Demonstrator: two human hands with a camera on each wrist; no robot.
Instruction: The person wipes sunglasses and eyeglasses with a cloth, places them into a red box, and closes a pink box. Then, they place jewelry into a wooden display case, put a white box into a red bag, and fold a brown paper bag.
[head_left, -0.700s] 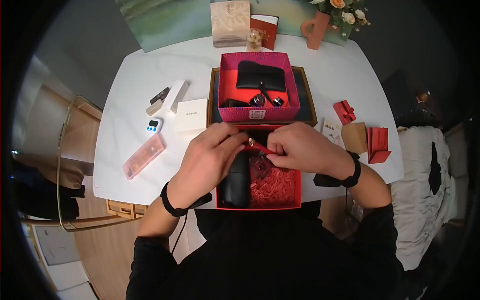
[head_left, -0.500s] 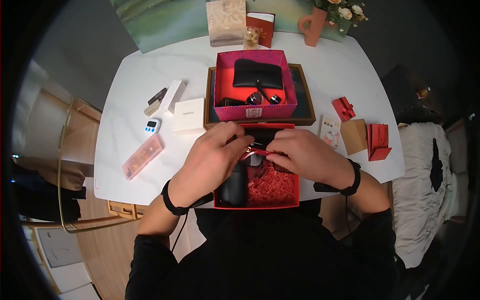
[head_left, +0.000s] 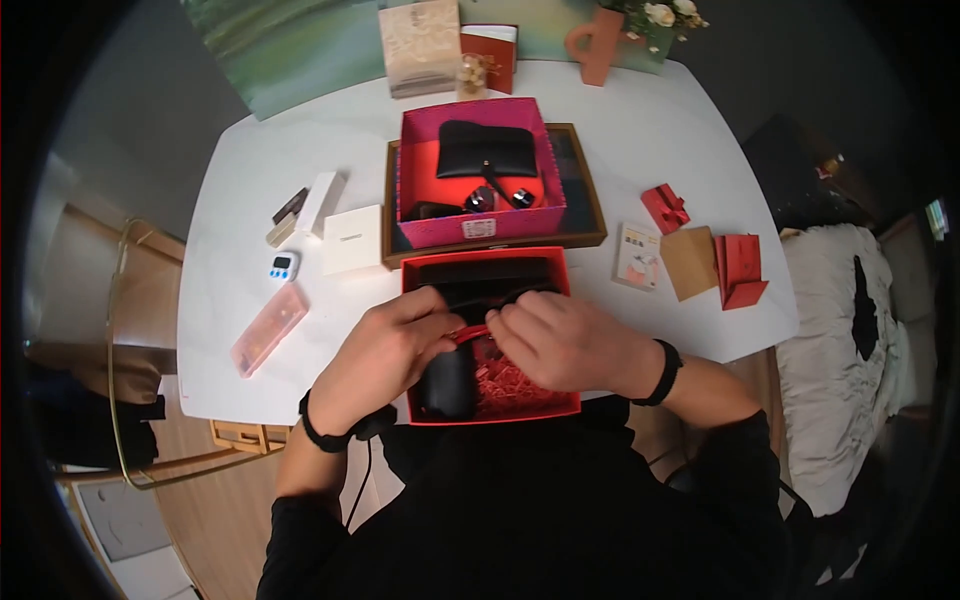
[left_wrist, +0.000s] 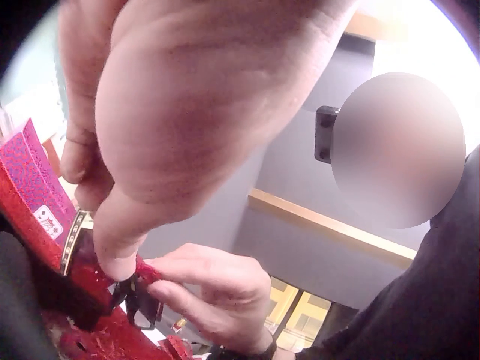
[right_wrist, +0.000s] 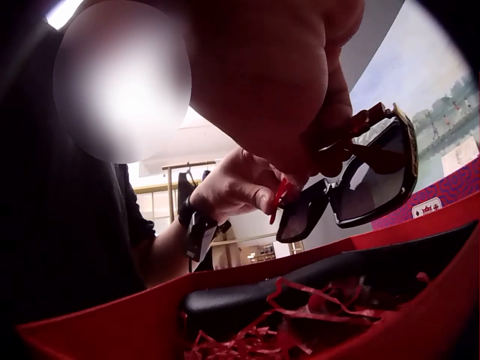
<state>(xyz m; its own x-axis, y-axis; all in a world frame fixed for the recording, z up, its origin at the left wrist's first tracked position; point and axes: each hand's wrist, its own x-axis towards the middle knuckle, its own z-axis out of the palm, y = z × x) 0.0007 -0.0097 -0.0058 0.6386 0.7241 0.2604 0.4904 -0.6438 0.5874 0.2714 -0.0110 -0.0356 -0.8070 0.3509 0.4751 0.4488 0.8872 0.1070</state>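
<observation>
Dark-lensed sunglasses (right_wrist: 375, 184) with gold trim along the frame edge and reddish temples are between my two hands, above an open red box (head_left: 575, 378). My left hand (head_left: 385, 345) pinches a red part at one side of them. At the other side, the fingers of my right hand (head_left: 560, 340) grip a temple. Inside the box, a black rounded case (head_left: 450, 385) lies at the left beside red shredded paper (head_left: 505, 382). A long black item (head_left: 490, 270) lies along the box's far side.
Behind the red box, a pink patterned box (head_left: 550, 180) holding a black pouch (head_left: 485, 150) sits on a framed tray (head_left: 590, 190). At left are a white box (head_left: 352, 240), a timer (head_left: 284, 266) and a pink case (head_left: 270, 328). Red gift boxes (head_left: 740, 270) stand right.
Both hands have come nearer my body and closer together over the red box. The sunglasses' lenses have turned from the near side of my fingers to the far side. The head view has shifted.
</observation>
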